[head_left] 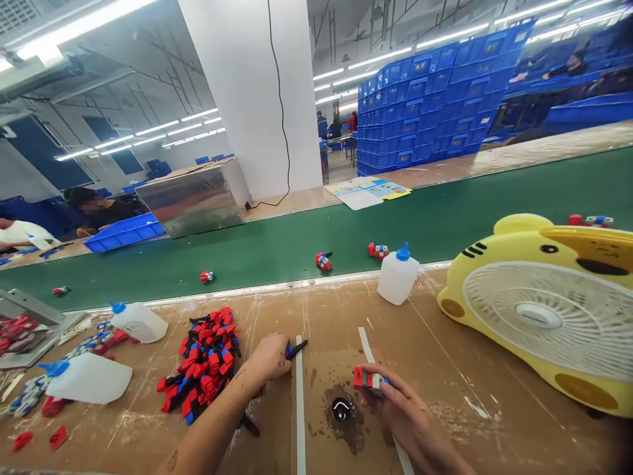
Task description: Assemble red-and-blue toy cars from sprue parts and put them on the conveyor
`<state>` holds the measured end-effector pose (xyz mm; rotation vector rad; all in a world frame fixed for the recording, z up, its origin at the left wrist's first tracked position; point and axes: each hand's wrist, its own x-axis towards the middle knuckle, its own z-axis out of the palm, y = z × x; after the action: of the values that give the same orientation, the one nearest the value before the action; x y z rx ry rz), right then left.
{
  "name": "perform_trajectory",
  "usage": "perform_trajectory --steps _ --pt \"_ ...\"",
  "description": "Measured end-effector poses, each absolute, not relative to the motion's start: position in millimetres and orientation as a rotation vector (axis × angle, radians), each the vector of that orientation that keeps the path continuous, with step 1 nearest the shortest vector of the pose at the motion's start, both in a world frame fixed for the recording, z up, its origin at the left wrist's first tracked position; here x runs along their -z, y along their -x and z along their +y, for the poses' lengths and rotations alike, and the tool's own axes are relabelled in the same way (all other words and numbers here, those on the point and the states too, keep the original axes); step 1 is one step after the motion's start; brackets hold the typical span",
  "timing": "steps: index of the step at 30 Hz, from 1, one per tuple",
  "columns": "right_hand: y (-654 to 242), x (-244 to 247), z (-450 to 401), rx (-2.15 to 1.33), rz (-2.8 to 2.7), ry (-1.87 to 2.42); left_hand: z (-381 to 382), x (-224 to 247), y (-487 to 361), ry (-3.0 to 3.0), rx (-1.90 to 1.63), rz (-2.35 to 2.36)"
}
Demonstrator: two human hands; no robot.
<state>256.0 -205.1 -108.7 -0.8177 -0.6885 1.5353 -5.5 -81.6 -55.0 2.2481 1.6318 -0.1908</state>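
Note:
My left hand (271, 356) is closed near the pile, its fingers on a small plastic part (297, 349) that has a blue end and a black rod. In my right hand (408, 412), pinched between thumb and fingers, is a toy piece (366, 379) of red, grey and white plastic. Between my hands, a small round dark dish (341, 410) with a shiny surface sits in a wet stain on the cardboard. Left of my left hand lies a heap of red, blue and black plastic parts (210, 359). My left forearm hides its lower right side.
A yellow animal-shaped fan (534, 316) stands at the right. Blue-capped white bottles, one upright (398, 277) and two lying (93, 378), are on the table. Beyond, a green conveyor belt (277, 247) carries several toy pieces. Blue crates (420, 99) are stacked behind; people sit further off.

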Motion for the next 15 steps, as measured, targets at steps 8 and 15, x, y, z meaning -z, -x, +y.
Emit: perform_trajectory --steps 8,15 --pt "-281.4 116.7 -222.2 -1.551 -0.591 0.758 -72.8 57.0 4.0 -2.06 -0.137 1.584" --pt "-285.2 118.3 -228.7 -1.581 -0.568 0.703 -116.3 54.6 -9.5 -1.092 -0.767 1.08"
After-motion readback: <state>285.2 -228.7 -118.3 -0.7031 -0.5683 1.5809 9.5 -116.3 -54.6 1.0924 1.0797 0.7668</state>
